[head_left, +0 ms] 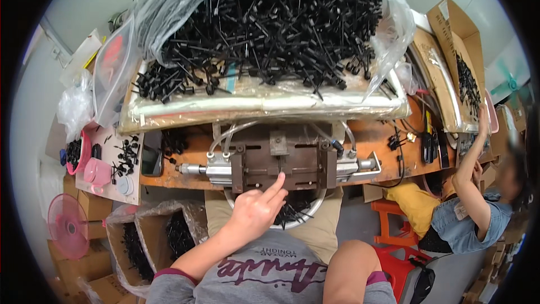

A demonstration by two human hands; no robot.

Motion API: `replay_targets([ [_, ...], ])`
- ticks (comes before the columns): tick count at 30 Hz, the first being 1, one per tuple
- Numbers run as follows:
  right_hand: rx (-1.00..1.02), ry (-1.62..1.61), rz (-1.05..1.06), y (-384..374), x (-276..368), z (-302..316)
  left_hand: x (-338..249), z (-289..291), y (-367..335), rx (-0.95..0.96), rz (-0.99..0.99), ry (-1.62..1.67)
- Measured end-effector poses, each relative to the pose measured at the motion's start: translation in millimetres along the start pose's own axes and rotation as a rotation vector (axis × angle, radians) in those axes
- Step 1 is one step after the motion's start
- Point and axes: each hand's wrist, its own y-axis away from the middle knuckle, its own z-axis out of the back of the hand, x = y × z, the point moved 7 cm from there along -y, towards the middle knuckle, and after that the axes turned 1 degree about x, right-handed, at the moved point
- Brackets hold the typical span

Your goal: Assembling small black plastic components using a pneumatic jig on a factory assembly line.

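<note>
My left hand reaches over the near edge of a dark metal clamping fixture. Its index finger is stretched out, with the tip at a small dark part in the middle of the fixture. The other fingers are bent back toward the palm, and I see nothing held in them. A metal block sits just beyond the fingertip. My right arm shows at the lower right, bent at the elbow; its hand is out of sight. Below the fixture, black stemmed parts lie in a round container at my lap.
A large heap of black stemmed parts fills a plastic-lined tray beyond the fixture. Silver cylinders with hoses flank the fixture. Lined boxes of parts stand lower left. At right, a co-worker reaches to a cardboard box.
</note>
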Motion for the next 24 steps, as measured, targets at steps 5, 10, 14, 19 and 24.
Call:
replay_targets([
  [5,0.043,0.175,0.09,10.9,5.3,9.0,-14.0,6.0,10.4,0.165,-0.067,0.232],
  [10,0.172,0.55,0.199,38.2,18.2,18.3,-11.8,-15.1,27.8,0.292,-0.109,0.407],
  [14,0.282,0.743,0.074,80.0,2.6,25.5,2.3,-5.9,33.8,0.219,0.024,0.287],
  [19,0.459,0.683,-0.571,164.0,-55.3,27.6,34.1,-36.3,74.9,0.236,0.086,0.289],
  [24,0.689,0.652,-0.873,276.5,-79.1,21.1,66.1,-84.6,133.9,0.467,0.21,0.177],
])
